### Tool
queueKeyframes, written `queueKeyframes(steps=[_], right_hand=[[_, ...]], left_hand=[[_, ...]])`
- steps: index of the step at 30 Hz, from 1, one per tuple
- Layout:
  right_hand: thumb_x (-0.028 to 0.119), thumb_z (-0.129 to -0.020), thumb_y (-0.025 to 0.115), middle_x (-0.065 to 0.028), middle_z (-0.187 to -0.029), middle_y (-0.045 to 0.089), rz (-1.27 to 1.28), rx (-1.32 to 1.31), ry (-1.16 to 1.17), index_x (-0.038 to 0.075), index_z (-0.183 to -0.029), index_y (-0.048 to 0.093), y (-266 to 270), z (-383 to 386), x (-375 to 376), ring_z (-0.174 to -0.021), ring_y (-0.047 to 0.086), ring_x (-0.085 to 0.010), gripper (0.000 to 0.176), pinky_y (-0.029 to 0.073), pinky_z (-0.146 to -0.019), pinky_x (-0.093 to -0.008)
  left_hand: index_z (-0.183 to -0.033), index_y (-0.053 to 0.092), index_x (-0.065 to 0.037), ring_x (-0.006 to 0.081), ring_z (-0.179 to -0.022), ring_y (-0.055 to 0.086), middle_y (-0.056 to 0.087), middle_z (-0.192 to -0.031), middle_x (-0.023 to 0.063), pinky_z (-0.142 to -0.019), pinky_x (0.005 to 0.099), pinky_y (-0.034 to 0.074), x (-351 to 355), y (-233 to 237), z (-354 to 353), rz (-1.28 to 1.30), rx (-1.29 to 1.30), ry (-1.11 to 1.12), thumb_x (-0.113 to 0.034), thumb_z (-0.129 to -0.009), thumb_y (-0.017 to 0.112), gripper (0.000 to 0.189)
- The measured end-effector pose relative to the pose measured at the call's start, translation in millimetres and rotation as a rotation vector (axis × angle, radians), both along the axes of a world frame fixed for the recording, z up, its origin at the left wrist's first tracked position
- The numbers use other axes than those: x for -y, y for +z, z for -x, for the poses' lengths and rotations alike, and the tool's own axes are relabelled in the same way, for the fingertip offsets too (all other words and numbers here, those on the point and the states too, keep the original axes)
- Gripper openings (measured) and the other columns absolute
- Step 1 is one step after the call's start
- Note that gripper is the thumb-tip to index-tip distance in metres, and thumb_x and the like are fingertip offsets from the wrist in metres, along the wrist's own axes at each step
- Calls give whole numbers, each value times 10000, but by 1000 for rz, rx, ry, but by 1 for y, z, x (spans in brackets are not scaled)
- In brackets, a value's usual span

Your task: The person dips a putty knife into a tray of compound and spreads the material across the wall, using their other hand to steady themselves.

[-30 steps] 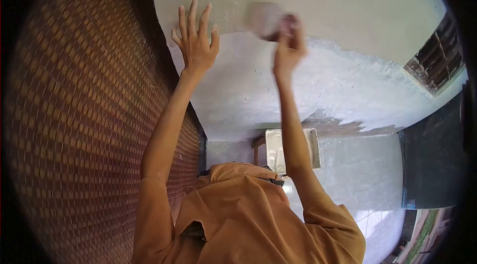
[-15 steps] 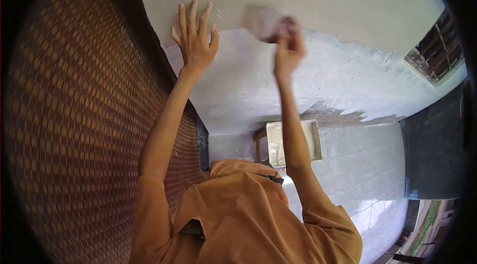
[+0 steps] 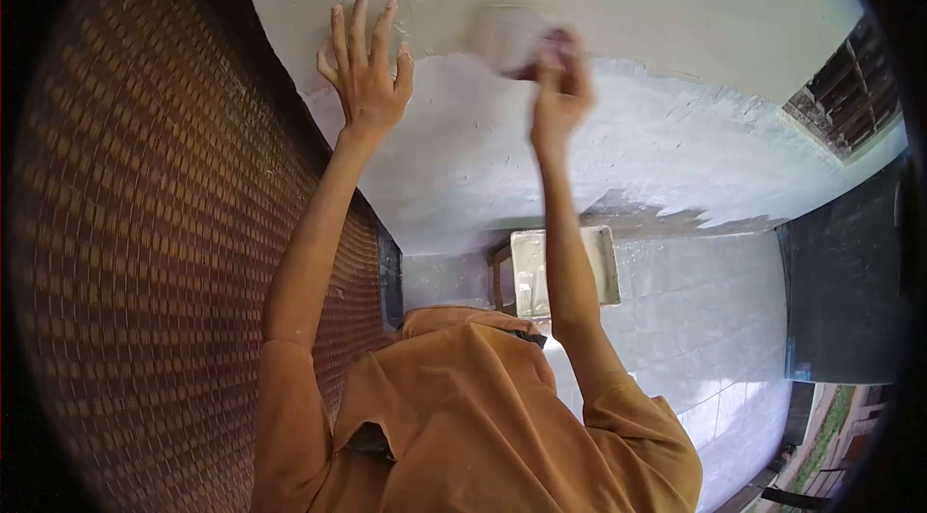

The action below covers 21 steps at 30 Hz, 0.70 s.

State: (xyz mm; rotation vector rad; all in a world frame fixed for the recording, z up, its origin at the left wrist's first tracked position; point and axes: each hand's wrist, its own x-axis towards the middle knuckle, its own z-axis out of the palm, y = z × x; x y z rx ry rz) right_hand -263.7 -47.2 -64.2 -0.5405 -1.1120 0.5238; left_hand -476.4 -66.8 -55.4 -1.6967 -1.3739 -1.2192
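Note:
My left hand (image 3: 370, 78) rests with spread fingers against the wall (image 3: 463, 127), near its left edge, and holds nothing. To its right, my right hand (image 3: 562, 88) is closed round the dark reddish handle of a flat scraper (image 3: 507, 38). The scraper's pale blade is blurred and lies at the wall, over the border between the greenish-grey upper coat and the whiter lower part. Small specks and ridges show on the wall surface.
A woven brown panel (image 3: 183, 252) fills the left side. Below the wall, a white-smeared tray (image 3: 606, 267) rests on a wooden support (image 3: 500, 276) above the tiled floor (image 3: 695, 320). A barred opening (image 3: 850, 93) and a dark board (image 3: 840, 271) are at the right.
My left hand has shifted slightly left in view, still spread on the wall. My right hand and the scraper stay in nearly the same place, still blurred. The tray appears slightly higher and farther left.

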Motion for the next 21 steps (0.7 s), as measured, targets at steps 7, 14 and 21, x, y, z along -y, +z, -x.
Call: queueKeyframes(steps=[7, 14, 21], right_hand=[[0, -920, 538, -152, -1142, 618, -11, -124, -109, -21, -1237, 557, -3, -48, -21, -991, 599, -177, 318, 536, -807, -320], [12, -913, 564, -152, -1175, 600, -21, -184, -37, -1, -1268, 535, 4, -35, -9, -1020, 600, -195, 357, 521, -846, -323], [14, -901, 586, -120, -1141, 627, -5, -86, -134, -6, -1243, 566, 0, -47, -30, -1032, 592, -165, 343, 512, -831, -287]], left_hand=[[-1420, 387, -190, 370, -1409, 145, 251, -1520, 114, -1012, 635, 133, 3, 4, 3, -9, -14, 16, -308, -902, 505, 544], [-1419, 389, -189, 378, -1407, 143, 254, -1518, 115, -1006, 643, 141, 4, 11, 6, -24, -20, 3, -324, -897, 509, 552], [-1417, 394, -175, 373, -1404, 150, 268, -1512, 116, -1013, 617, 138, 1, 10, -2, -41, -25, -24, -322, -896, 505, 553]])
